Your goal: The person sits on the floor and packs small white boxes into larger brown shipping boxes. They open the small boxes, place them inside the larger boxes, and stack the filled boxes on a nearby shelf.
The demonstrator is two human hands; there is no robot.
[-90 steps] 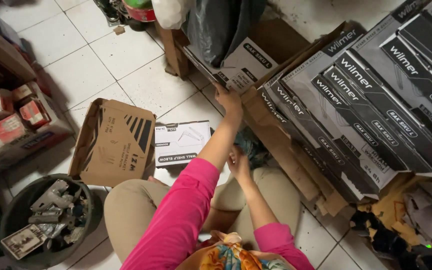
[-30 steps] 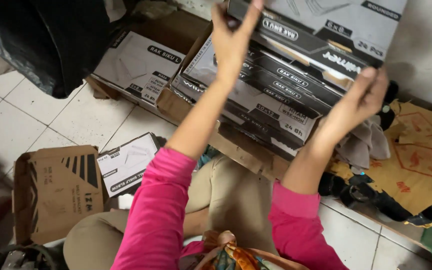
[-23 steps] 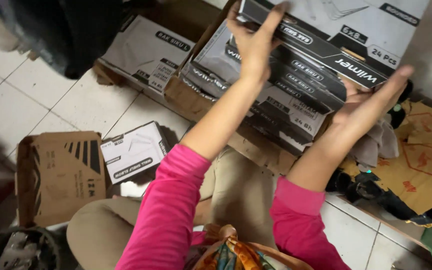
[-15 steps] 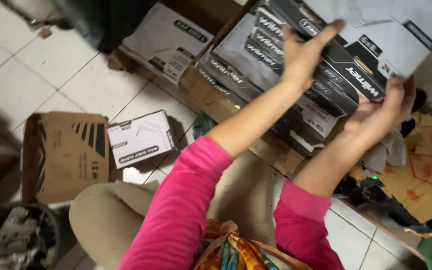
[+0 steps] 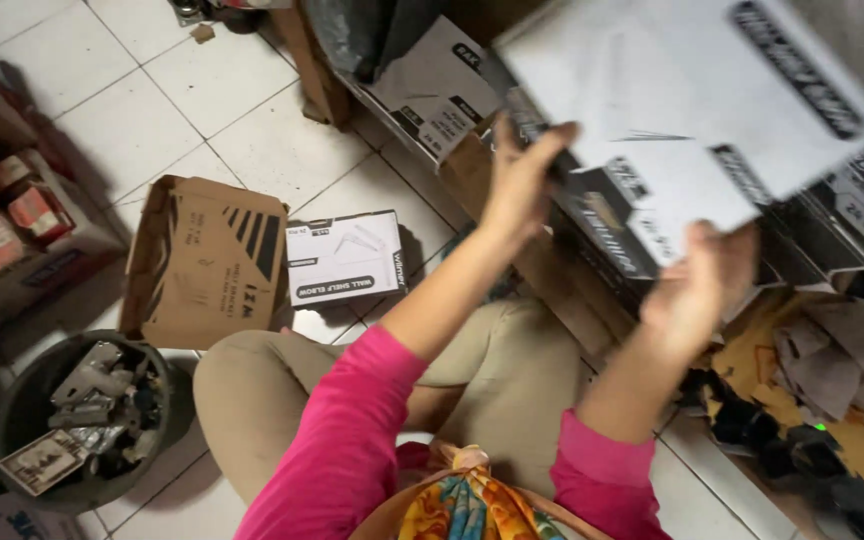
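I hold a flat white and black box (image 5: 692, 120) up in front of me with both hands. My left hand (image 5: 522, 180) grips its left edge and my right hand (image 5: 702, 285) supports its lower edge. The box is lifted off a stack of similar black and white boxes (image 5: 852, 220) packed in a large carton on the right. Both my sleeves are pink. A smaller white box (image 5: 344, 257) lies on the tiled floor by my knee.
An open brown cardboard box (image 5: 207, 262) lies on the floor at left. A dark round bucket (image 5: 82, 425) of metal parts stands at lower left. Red and white packages (image 5: 2, 215) fill the far left. Grey rags (image 5: 837, 350) lie at right.
I reached into the stacked boxes with both hands, took hold of one and pulled it up and toward me; it now fills the upper right.
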